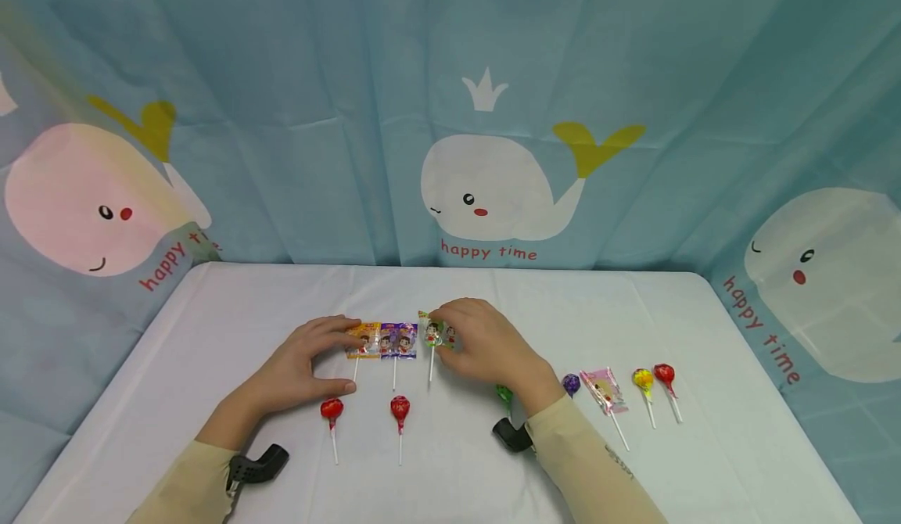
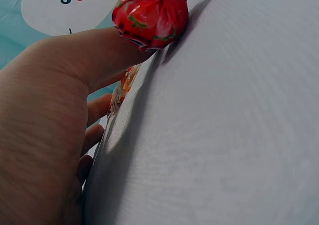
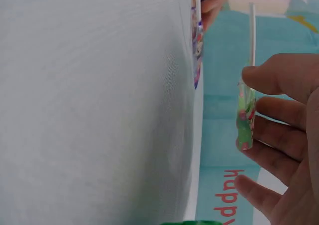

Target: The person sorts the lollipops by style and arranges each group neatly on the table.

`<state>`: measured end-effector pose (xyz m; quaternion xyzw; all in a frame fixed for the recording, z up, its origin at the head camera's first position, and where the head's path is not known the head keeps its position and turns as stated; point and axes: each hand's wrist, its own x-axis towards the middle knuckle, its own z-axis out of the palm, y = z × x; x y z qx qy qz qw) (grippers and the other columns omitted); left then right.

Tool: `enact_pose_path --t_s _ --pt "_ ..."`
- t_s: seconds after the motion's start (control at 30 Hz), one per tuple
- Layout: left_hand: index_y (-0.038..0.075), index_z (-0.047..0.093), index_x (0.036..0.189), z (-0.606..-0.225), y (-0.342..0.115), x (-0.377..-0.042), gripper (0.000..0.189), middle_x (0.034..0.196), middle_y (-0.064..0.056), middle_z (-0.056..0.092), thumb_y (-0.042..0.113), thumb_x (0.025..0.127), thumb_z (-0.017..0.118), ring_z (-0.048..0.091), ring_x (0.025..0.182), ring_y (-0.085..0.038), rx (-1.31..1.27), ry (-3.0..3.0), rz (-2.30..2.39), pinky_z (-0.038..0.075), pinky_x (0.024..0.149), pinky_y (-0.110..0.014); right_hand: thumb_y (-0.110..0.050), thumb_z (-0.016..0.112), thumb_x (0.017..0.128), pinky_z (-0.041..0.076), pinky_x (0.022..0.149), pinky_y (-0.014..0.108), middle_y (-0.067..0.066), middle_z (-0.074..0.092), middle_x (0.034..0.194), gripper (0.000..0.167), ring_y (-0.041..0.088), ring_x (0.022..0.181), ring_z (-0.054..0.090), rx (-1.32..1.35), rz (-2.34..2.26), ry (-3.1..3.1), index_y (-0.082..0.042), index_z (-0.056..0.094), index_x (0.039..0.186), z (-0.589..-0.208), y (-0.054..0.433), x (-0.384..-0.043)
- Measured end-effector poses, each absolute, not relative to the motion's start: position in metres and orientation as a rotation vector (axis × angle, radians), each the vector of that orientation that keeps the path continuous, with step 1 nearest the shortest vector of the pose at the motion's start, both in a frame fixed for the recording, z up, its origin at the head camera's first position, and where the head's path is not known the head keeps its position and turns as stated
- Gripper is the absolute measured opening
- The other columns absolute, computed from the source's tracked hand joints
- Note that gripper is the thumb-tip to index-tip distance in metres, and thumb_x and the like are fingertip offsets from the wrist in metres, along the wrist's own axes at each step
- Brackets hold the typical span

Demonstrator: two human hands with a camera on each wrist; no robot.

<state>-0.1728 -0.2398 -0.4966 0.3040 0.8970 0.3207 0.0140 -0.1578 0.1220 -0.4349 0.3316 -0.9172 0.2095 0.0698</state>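
I view remotely: right hand [image 1: 486,342], closed in a pinch on the green-wrapped lollipop [image 1: 432,334]; left hand [image 1: 299,364], loosely spread, touching the orange-wrapped lollipop [image 1: 372,333]; between the two hands, the purple-wrapped lollipop [image 1: 398,342].

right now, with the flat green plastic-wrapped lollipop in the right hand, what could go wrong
Lowering the flat green lollipop could nudge the flat purple-wrapped lollipop close beside it. The black wrist camera near the right hand might knock the round green-wrapped lollipop. The left hand is close to a round red-wrapped lollipop and could roll it.
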Motion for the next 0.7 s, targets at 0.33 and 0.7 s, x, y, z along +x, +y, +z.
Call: enact_pose_path --t_s 0.33,0.7 --pt "0.034 0.075 0.138 -0.495 -0.240 -0.173 0.065 0.162 0.001 0.055 0.047 0.079 0.097 0.039 0.155 -0.037 0.963 2.789 1.005 0.029 0.120 -0.077 -0.022 0.085 0.095 0.047 0.118 0.043 0.002 0.074 0.132 0.044 0.023 0.130 0.066 1.018 0.637 -2.791 -0.010 0.073 0.135 -0.441 0.117 -0.160" --pt "0.034 0.074 0.139 -0.493 -0.240 -0.172 0.064 0.163 0.001 0.054 0.048 0.081 0.096 0.039 0.155 -0.036 0.967 2.775 1.018 0.027 0.121 -0.076 -0.021 0.085 0.095 0.048 0.117 0.042 0.002 0.074 0.134 0.045 0.023 0.130 0.066 1.066 0.598 -2.800 -0.010 0.073 0.137 -0.445 0.111 -0.160"
